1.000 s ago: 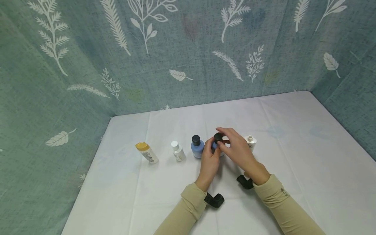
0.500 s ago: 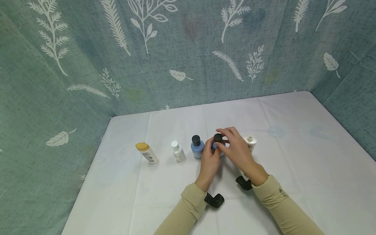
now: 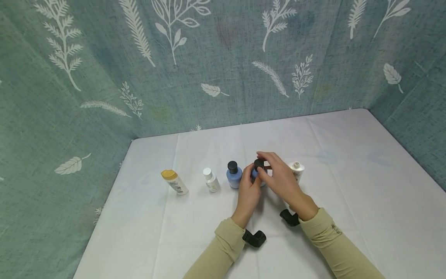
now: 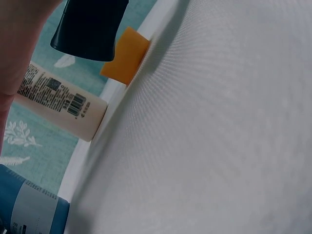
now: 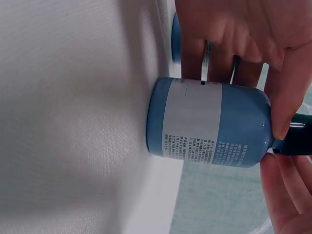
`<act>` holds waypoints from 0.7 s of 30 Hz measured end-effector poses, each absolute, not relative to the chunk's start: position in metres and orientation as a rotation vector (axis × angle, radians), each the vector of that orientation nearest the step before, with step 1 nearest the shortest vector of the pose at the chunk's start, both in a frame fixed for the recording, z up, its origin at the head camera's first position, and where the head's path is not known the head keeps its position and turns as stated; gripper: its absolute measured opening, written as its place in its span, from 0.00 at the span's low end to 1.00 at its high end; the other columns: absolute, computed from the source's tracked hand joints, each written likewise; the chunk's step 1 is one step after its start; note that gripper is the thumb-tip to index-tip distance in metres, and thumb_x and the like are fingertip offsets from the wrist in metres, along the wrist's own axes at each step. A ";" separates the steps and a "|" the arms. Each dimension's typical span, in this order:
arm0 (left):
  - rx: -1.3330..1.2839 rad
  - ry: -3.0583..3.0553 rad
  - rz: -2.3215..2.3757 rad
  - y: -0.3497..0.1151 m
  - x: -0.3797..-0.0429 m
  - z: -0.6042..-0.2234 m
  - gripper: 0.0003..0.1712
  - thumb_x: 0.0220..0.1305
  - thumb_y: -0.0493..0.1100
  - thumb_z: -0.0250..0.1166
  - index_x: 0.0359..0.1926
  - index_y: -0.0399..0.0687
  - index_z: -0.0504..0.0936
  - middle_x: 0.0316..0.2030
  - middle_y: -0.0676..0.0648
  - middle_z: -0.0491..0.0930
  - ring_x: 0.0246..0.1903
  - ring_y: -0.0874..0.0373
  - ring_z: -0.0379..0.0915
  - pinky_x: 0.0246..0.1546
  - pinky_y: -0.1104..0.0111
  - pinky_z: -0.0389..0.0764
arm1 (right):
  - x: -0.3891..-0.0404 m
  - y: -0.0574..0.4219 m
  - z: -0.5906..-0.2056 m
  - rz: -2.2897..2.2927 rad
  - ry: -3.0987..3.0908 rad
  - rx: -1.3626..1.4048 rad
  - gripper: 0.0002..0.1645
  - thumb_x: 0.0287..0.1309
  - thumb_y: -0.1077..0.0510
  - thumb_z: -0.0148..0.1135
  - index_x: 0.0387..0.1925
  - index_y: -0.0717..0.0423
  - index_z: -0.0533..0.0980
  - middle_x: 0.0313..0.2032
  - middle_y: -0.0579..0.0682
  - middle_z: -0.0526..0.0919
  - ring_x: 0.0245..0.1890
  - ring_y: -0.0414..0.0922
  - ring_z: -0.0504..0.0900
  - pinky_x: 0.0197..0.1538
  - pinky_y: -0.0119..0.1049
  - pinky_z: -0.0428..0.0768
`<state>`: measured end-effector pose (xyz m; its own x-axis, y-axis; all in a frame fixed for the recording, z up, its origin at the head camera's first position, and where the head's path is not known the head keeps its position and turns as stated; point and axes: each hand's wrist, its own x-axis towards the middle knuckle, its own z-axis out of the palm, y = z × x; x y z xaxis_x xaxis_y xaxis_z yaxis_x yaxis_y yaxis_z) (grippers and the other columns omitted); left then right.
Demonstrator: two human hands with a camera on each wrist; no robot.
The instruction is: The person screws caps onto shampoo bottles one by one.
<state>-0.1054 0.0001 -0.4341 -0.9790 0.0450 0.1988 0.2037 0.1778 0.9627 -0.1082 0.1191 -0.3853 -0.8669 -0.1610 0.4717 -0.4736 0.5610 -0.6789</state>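
Note:
A blue bottle (image 5: 243,126) with a pale label stands upright on the white cloth. My left hand (image 3: 248,195) grips its body, the fingers passing behind it in the right wrist view. At the top, my right hand (image 3: 283,181) pinches the black cap (image 3: 258,163) between thumb and fingers. The cap sits at the bottle's neck; whether it is loose, I cannot tell. Just left of my left hand stands a similar blue bottle (image 3: 234,177) with a black cap. Behind my right hand, a white bottle (image 3: 297,167) is partly hidden.
Farther left are a small white bottle (image 3: 211,181) with a white cap and a white bottle (image 3: 177,184) with a yellow cap. Black devices (image 3: 256,238) are worn at both wrists. The table (image 3: 146,224) meets a green leaf-patterned curtain (image 3: 223,66) at the back.
My right hand makes only a tiny shift at the cap, its wrist moving slightly left. My left hand keeps its grip, and the bottles stay in place.

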 end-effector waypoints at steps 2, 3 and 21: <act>-0.255 -2.312 -1.924 0.000 -0.105 -0.434 0.21 0.62 0.53 0.55 0.56 0.59 0.68 0.53 0.59 0.68 0.55 0.68 0.61 0.55 0.68 0.62 | -0.108 0.119 -0.385 1.201 -2.457 0.520 0.26 0.55 0.62 0.55 0.58 0.53 0.67 0.50 0.46 0.73 0.49 0.39 0.72 0.45 0.33 0.74; -0.256 -2.315 -1.926 -0.001 -0.105 -0.434 0.22 0.61 0.53 0.55 0.56 0.60 0.68 0.53 0.60 0.68 0.55 0.68 0.61 0.55 0.68 0.62 | -0.108 0.119 -0.385 1.193 -2.464 0.518 0.27 0.54 0.63 0.54 0.58 0.52 0.66 0.50 0.45 0.73 0.48 0.39 0.73 0.44 0.33 0.74; -0.247 -2.307 -1.984 0.000 -0.091 -0.402 0.20 0.64 0.43 0.54 0.57 0.46 0.68 0.54 0.49 0.67 0.55 0.62 0.63 0.54 0.65 0.65 | -0.108 0.121 -0.386 1.170 -2.416 0.548 0.27 0.51 0.64 0.59 0.55 0.58 0.69 0.45 0.49 0.73 0.45 0.41 0.74 0.42 0.29 0.75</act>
